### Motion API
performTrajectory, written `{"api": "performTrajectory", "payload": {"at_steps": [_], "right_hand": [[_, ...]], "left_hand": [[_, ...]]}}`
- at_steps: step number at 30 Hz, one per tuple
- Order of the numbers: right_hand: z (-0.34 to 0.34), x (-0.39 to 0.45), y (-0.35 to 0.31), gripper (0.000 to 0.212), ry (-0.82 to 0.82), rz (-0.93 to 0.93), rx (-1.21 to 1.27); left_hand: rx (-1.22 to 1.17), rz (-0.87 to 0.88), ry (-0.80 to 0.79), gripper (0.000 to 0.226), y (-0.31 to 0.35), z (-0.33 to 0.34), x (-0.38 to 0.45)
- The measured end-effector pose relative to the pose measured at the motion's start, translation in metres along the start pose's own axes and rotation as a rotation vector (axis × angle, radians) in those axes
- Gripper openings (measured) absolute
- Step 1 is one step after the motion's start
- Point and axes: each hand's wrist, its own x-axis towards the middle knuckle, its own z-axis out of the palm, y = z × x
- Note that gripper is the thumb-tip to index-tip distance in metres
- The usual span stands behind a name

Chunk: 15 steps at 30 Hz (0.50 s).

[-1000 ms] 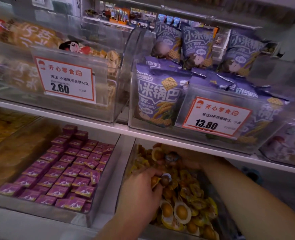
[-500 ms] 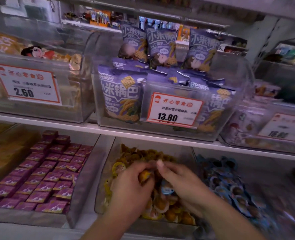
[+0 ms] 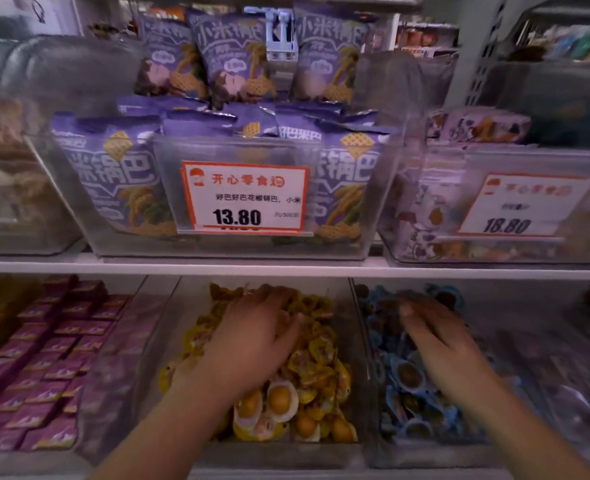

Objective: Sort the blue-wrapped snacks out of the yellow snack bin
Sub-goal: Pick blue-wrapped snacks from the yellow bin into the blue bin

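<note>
1. Here, at lower centre of the frame, we see the yellow bin (image 3: 362, 344), a clear tub heaped with yellow-wrapped snacks (image 3: 316, 372); no blue-wrapped snacks show on its surface, so any left would lie under the heap or under the hand.
2. The blue snacks (image 3: 407, 379) fill the neighbouring clear bin (image 3: 425, 455) at lower right, touching the yellow bin's wall; we judge that this is where sorted pieces belong.
3. Our left hand (image 3: 252, 344) lies palm down on the yellow heap, fingers spread and reaching toward the back, holding nothing we can see. We read this as raking the pile to turn up strays.
4. Our right hand (image 3: 439, 344) hangs over the blue snacks, fingers bent downward. It is blurred, and we cannot tell whether it pinches a piece or has let go.
5. Outward: purple boxes (image 3: 47, 355) sit in rows at lower left, and purple bags (image 3: 113, 174) fill the tub on the shelf above, behind a price card (image 3: 245, 197) reading 13.80.
6. Hard to make out: the back of both lower bins is hidden under the shelf edge (image 3: 286, 268), both forearms are cut off at the bottom, and the far right and left tubs are too blurred to name.
</note>
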Motion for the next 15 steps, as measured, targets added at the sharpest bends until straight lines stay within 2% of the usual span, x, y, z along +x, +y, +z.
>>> {"api": "performTrajectory", "payload": {"at_steps": [4,6,10,13,15], "right_hand": [[0.004,-0.001,0.003,0.027,0.085,0.0,0.059],[0.018,-0.006,-0.002,0.027,0.02,-0.016,0.113],[0.047,-0.014,-0.009,0.049,-0.175,-0.01,0.17],[0.05,-0.008,-0.004,0.049,-0.155,0.018,0.223],[0.051,-0.006,-0.003,0.05,-0.157,0.027,0.226]], "left_hand": [[-0.076,-0.012,-0.358,0.054,0.018,0.046,0.043],[-0.125,-0.064,-0.512,0.056,0.017,0.066,0.062],[0.026,-0.061,-0.63,0.037,-0.004,0.078,0.09],[0.119,-0.045,-0.663,0.051,-0.029,0.057,0.088],[0.142,-0.067,-0.647,0.047,-0.053,0.041,0.082]]}}
